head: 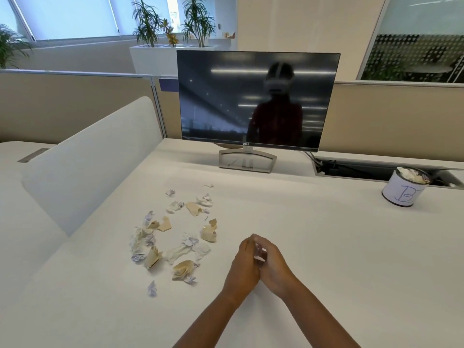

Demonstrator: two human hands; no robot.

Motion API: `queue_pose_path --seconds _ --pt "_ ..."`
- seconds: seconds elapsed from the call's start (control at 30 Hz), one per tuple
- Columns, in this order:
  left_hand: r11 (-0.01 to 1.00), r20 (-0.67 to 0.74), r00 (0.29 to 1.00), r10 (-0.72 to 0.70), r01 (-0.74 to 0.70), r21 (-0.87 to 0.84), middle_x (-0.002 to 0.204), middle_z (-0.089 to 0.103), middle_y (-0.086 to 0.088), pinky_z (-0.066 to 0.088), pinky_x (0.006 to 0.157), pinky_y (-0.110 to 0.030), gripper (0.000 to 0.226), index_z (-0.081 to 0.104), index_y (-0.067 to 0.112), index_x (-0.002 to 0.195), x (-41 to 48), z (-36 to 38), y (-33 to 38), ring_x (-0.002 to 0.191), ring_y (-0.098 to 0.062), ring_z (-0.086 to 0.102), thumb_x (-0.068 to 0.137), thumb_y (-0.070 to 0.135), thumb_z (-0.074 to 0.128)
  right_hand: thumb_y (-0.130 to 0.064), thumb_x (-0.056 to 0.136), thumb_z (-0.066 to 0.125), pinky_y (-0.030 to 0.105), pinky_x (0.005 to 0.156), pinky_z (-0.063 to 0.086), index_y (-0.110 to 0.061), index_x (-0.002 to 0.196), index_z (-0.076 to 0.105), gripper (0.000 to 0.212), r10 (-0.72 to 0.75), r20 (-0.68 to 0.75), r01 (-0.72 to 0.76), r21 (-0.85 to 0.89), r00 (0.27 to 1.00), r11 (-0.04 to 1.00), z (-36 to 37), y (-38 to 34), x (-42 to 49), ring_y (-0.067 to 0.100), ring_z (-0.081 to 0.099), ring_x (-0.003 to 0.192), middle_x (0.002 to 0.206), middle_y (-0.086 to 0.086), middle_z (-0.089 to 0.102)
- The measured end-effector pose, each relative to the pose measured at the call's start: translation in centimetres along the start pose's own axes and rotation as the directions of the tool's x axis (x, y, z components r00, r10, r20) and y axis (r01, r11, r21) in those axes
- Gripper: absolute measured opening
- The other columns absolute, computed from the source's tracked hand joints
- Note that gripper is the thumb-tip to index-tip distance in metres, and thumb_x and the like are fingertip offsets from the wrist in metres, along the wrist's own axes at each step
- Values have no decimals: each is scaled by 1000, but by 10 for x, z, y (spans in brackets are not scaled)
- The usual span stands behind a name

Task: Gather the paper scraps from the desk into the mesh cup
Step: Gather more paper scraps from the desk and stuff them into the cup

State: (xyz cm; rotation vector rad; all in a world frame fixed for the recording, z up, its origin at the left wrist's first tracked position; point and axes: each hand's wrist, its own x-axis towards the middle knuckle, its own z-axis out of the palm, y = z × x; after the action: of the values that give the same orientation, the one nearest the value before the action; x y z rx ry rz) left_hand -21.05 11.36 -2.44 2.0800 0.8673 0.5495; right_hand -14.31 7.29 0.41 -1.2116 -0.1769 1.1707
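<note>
Left hand [244,262] and right hand [275,266] cupped together, gripping one scrap [259,254]; loose scraps [175,234] lie left; mesh cup [403,190] upright, far right.

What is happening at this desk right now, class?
A person's left hand and right hand are cupped together round a crumpled white paper scrap just above the white desk. Many more white and tan crumpled scraps lie scattered to the left. The white paper-wrapped cup marked B stands far to the right, already holding some paper.
</note>
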Motion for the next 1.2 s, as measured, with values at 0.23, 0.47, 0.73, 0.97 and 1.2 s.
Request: queue_pose_path --seconds 0.23,0.47,0.73,0.97,1.2 --pt "979 112 993 -30 52 -198 144 37 5 32 102 -11 60 21 15 146 3 -20 -7 128 -12 43 93 -5 40 -2 90 52 24 68 51 -7 91 62 11 -77 -11 76 -87 997 993 -16 3 -5 18 62 73 82 10 64" --pt "990 -19 998 -58 55 -128 140 46 -9 40 94 -13 55 40 7 136 -12 -40 -22 117 -13 49 87 -17 36 0 88 49 21 59 42 -9 87 62 16 -178 -78 122 -464 981 877 -26 12 -10 15 52 56 63 3 56" --pt "794 -268 961 61 116 597 112 68 -16 56 78 -42 40 70 9 106 -39 -66 -42 105 -34 65 67 6 79 -26 95 47 6 70 43 -19 119 53 26 -447 196 327 -914 873 239 -25 46 -18 12 61 91 114 2 45" --pt "683 -266 960 -87 252 685 92 71 -25 56 55 -40 53 73 2 95 -48 -71 -62 75 -38 70 47 16 92 -33 90 53 22 65 56 -30 140 35 53 -531 292 213 -955 795 -206 -15 63 -15 18 55 107 141 5 39" --pt "702 -227 968 101 92 706 63 62 -8 47 36 -25 27 69 10 67 -39 -70 -66 48 -23 59 50 0 87 -31 53 86 15 26 38 -27 92 73 41 -504 457 227 -863 733 -452 -6 54 -12 12 61 57 85 -4 71"
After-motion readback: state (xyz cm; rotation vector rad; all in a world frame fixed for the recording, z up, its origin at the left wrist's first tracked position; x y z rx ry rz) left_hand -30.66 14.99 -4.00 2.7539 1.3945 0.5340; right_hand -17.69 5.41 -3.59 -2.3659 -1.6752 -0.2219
